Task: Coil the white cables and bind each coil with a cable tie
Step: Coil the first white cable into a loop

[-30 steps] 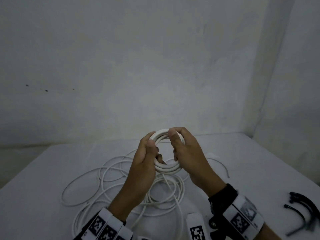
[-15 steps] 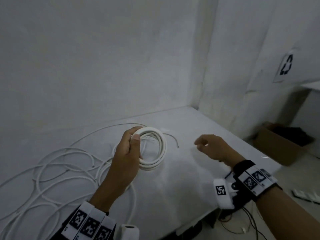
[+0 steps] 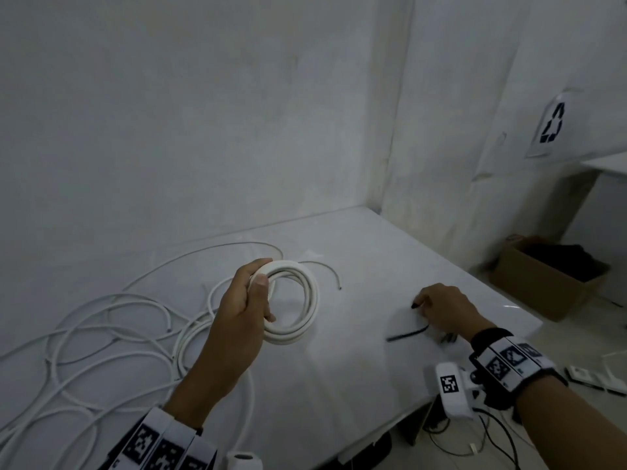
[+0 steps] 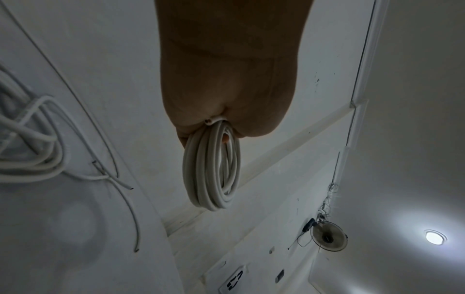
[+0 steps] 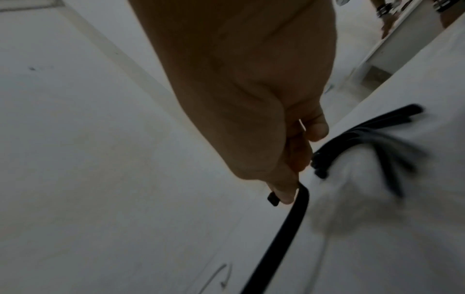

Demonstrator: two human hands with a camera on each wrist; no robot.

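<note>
My left hand (image 3: 246, 300) grips a tight coil of white cable (image 3: 298, 300) by its left side and holds it upright above the white table (image 3: 373, 266). The left wrist view shows the coil (image 4: 211, 167) hanging from the curled fingers. Off to the right, my right hand (image 3: 437, 303) pinches a black cable tie (image 3: 407, 335) near its head, the strap trailing over the table. In the right wrist view the tie (image 5: 281, 234) runs down from the fingertips (image 5: 284, 196), and several more black ties (image 5: 372, 129) lie just beside the hand.
Loose white cables (image 3: 101, 334) sprawl in loops over the table's left half, and a free cable end (image 3: 334, 276) lies behind the coil. The table's right edge drops to the floor, where a cardboard box (image 3: 543, 283) stands. Walls close in behind and to the right.
My right hand let go of the coil, swung right and down to the table and took hold of a black cable tie. The left hand keeps the coil. The head view turned right.
</note>
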